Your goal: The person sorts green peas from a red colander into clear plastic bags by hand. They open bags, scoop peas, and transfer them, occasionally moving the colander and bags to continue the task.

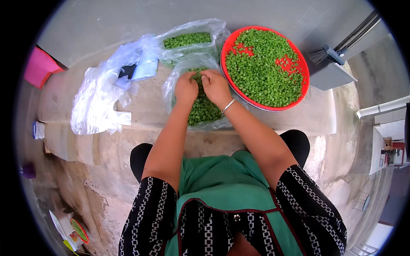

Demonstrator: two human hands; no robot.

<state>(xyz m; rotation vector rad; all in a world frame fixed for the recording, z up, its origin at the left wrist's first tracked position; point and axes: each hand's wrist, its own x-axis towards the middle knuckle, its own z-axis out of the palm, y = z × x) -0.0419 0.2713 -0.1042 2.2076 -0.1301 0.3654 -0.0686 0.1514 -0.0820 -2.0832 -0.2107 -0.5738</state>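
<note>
An open clear plastic bag (170, 85) of chopped green beans (204, 112) lies in front of me on a concrete ledge. Both my hands are over the beans at its mouth, close together. My left hand (186, 88) has its fingers curled inward, with the thumb towards the other hand. Similarly bent are the fingers of my right hand (216, 87), which has a silver bangle (229, 106) at its wrist. Whatever lies between the fingertips is hidden. Just right of the bag stands a red perforated basket (304, 68) heaped with more chopped beans (265, 72).
Behind the bag sits another clear bag (218, 30) of chopped beans. Loose plastic bags (96, 100) cover part of the concrete ledge (147, 111) on the left. A brush (318, 55) and a grey dustpan (331, 77) stand at the right, a pink box (40, 66) far left.
</note>
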